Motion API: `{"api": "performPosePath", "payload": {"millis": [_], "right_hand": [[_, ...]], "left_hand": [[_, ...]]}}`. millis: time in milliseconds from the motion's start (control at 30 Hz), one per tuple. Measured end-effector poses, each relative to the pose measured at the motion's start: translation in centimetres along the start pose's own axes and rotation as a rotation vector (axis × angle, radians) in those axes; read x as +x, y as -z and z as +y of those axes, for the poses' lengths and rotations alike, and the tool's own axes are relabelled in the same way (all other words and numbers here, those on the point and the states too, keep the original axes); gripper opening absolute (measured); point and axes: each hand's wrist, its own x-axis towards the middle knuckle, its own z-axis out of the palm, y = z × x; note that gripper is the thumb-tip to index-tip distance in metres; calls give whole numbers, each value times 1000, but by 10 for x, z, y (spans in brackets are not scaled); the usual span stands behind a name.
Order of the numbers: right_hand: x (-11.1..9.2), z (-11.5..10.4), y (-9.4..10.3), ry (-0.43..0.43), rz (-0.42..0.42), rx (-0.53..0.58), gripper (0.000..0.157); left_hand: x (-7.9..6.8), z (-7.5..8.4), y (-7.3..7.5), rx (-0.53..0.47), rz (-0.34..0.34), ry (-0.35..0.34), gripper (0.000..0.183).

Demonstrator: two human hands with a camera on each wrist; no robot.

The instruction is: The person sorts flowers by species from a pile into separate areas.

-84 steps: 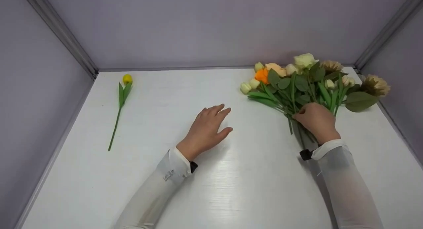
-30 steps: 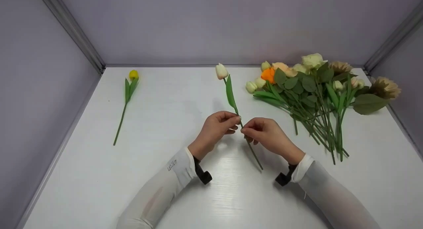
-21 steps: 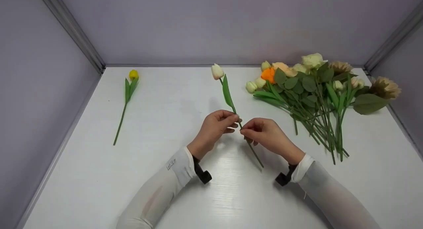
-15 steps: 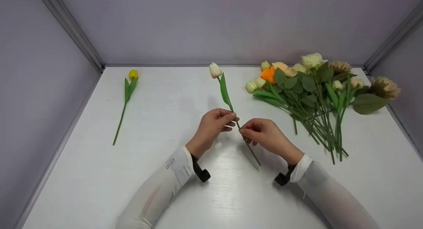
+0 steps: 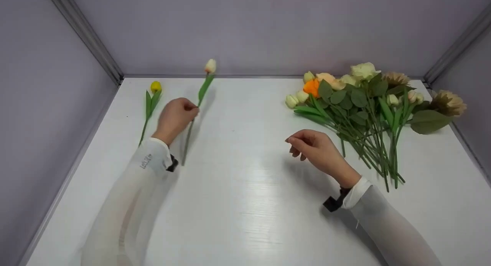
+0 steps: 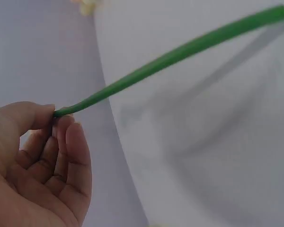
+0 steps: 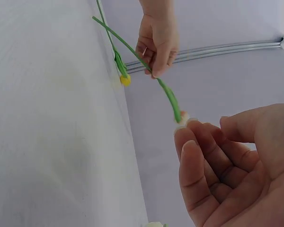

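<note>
My left hand [image 5: 177, 119] pinches a white tulip with a pinkish base [image 5: 203, 85] by its green stem, just under the leaf. In the left wrist view the stem [image 6: 175, 56] runs out from between thumb and forefinger toward the upper right. To the left of that hand a yellow tulip [image 5: 155, 87] lies on the table, its lower stem hidden by my sleeve. My right hand [image 5: 316, 149] hovers over the table's right half with loosely bent fingers and nothing in them. In the right wrist view its thumb stands apart from the fingers [image 7: 193, 170].
A heap of artificial flowers [image 5: 356, 101], with roses, tulips and an orange bloom, lies at the back right, stems toward the front. The white table [image 5: 238, 204] is walled by pale panels [image 5: 268, 32] at the back and sides.
The right hand took a white tulip from the heap and both hands held it at the middle. Now the right hand has let go, and the left has carried it leftward beside the yellow tulip.
</note>
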Motion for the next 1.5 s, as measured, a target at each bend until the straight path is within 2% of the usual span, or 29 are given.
{"api": "performPosePath", "payload": {"millis": [67,133,233,367,700,933,1167,1233,1333,1433,1500], "right_hand": [[0,-1,1,7,-1,-6,18],[0,-2,1,8,0,-17,18],[-1,-4,0,6,4,-38,17],[-2,-4,-1,6,12,-53,16],[-2,-3,1,13,26,-37,16],[-1,-2,0,20,20,-44,16],[-2,-1,3,16,12,-48,17],[1,7,4,4,16,-50,18],[7,22,5,-7,35,-47,20],[11,34,7,-17,66,-52,21],[13,38,10,-27,83,-65,21]], "left_hand": [[4,-20,19,207,60,24,18],[7,-38,31,343,94,56,18],[10,-58,40,451,101,101,18],[13,-72,41,521,105,124,19],[26,-84,39,562,186,177,17],[21,-84,45,534,216,242,19],[18,-81,47,506,228,248,20],[18,-78,49,487,227,252,20],[19,-70,52,479,218,227,21],[23,-56,49,445,222,140,24],[23,-41,41,409,221,63,27]]}}
